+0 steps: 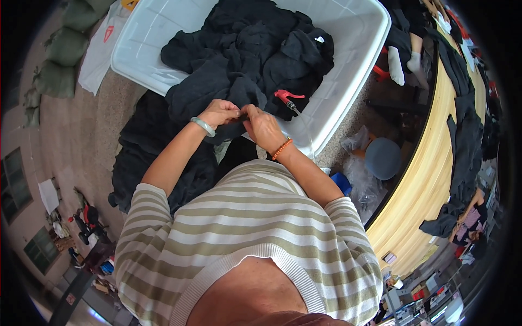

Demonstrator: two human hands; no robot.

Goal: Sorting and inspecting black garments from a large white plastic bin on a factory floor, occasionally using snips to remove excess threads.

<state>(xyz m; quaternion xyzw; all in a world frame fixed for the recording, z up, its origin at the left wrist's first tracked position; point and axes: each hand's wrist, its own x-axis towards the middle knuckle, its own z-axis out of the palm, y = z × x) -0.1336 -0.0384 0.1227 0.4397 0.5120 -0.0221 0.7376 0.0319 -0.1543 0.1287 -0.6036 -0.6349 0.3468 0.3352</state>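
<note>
Left hand (220,113) and right hand (265,129) pinch black cloth (202,93), fingertips partly hidden. Bin (356,81) is cut off up top.

Downward head-worn fisheye view

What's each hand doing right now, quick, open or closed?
Left hand: closed, pinching black cloth.
Right hand: closed, pinching black cloth close beside the left.
</note>
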